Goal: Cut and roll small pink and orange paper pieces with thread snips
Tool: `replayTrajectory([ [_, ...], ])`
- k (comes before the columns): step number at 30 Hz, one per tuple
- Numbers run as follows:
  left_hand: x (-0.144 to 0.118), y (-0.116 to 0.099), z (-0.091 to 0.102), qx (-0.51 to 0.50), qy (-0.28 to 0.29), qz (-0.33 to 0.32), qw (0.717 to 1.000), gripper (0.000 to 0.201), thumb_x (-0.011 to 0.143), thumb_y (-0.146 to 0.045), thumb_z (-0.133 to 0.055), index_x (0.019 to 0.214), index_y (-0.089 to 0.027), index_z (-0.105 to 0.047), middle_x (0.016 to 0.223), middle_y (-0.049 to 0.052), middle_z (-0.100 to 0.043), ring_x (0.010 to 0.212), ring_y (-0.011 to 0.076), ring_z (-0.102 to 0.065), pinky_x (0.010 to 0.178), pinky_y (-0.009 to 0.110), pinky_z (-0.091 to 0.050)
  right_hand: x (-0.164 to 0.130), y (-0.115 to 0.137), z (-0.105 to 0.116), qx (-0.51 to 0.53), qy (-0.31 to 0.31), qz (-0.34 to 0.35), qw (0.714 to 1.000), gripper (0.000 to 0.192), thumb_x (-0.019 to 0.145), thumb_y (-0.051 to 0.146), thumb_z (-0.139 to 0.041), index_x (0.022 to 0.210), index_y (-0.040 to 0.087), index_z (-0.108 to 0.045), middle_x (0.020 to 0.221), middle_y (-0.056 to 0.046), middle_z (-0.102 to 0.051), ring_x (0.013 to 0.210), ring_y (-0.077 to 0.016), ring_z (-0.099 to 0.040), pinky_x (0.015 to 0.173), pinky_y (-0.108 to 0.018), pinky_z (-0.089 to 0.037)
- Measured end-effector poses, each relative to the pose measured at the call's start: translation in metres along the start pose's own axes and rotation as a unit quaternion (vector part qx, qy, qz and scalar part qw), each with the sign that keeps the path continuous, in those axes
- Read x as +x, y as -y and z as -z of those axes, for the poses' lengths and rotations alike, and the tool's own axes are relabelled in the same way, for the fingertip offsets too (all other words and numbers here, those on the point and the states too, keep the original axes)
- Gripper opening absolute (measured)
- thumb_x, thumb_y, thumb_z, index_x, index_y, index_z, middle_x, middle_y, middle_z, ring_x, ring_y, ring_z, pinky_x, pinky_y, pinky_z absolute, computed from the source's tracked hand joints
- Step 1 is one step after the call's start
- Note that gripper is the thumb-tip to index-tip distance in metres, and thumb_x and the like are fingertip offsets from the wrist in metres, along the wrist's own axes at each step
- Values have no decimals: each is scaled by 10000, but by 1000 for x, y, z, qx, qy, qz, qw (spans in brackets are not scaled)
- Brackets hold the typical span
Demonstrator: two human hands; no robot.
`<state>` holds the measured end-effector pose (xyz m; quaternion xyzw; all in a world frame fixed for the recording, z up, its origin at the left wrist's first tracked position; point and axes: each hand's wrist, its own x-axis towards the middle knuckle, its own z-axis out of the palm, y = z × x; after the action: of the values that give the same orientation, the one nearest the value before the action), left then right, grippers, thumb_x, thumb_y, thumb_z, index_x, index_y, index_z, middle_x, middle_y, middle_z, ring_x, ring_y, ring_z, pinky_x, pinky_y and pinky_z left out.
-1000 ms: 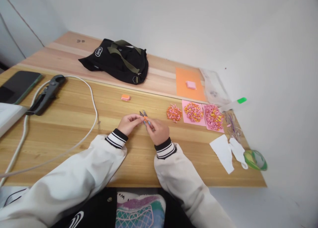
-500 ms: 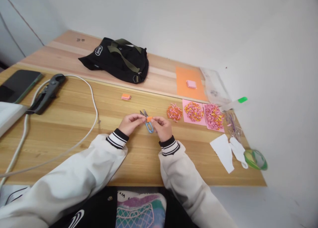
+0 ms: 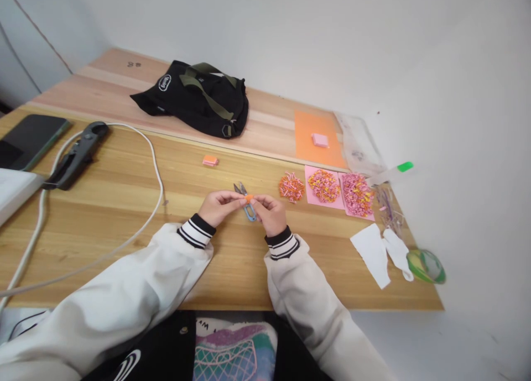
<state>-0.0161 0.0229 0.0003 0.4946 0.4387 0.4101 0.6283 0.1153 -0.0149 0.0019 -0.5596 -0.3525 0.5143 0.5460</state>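
The person's left hand [image 3: 218,207] and right hand [image 3: 269,212] meet over the counter [image 3: 124,204], both pinched shut on a small orange paper piece [image 3: 249,198] held between the fingertips, just above the blue-handled snips [image 3: 248,207] that lie on the counter under the hands. The step in hand looks like rolling or folding this piece. The next move probably calls for a firm, even pinch so the tiny piece does not slip. 3 heaps of finished bits [image 3: 323,186] lie to the right.
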Motion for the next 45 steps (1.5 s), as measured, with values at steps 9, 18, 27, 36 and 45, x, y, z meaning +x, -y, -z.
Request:
replayTrajectory([
  [9,0,-2,-1,8,-4,-1,1000,391,406,-436,-775,633,-130,-686,682,63,-710,683,187,-642,752,330,-503,0,0,0,-2,3,6,1000,263,553,378,-663,643,142,-588,386,70,-468,321,-36,-359,323,-187,-274],
  [18,0,0,1,11,-9,-3,1000,370,423,-431,-772,631,-137,-687,681,60,-710,674,183,-642,735,320,-506,0,0,-1,0,11,7,1000,258,547,380,-667,639,150,-595,390,71,-468,326,-34,-351,332,-189,-275],
  [27,-1,-3,0,19,0,-5,1000,389,409,-448,-769,638,-142,-698,713,69,-715,725,205,-651,766,335,-505,-1,2,1,-2,-1,2,1000,258,543,376,-666,638,146,-598,397,71,-460,334,-35,-349,333,-190,-278],
  [36,0,-1,0,26,-1,-11,1000,395,413,-453,-768,643,-139,-699,731,81,-716,738,216,-653,766,346,-507,-1,3,-1,0,0,0,1000,261,539,377,-680,631,147,-599,390,72,-465,331,-35,-355,335,-189,-302],
  [45,-1,1,-1,27,-19,-26,999,365,433,-424,-770,644,-135,-696,718,76,-715,692,193,-646,727,321,-517,-1,2,0,-9,1,4,1000,239,555,365,-669,637,151,-600,399,70,-470,335,-37,-360,336,-190,-290],
])
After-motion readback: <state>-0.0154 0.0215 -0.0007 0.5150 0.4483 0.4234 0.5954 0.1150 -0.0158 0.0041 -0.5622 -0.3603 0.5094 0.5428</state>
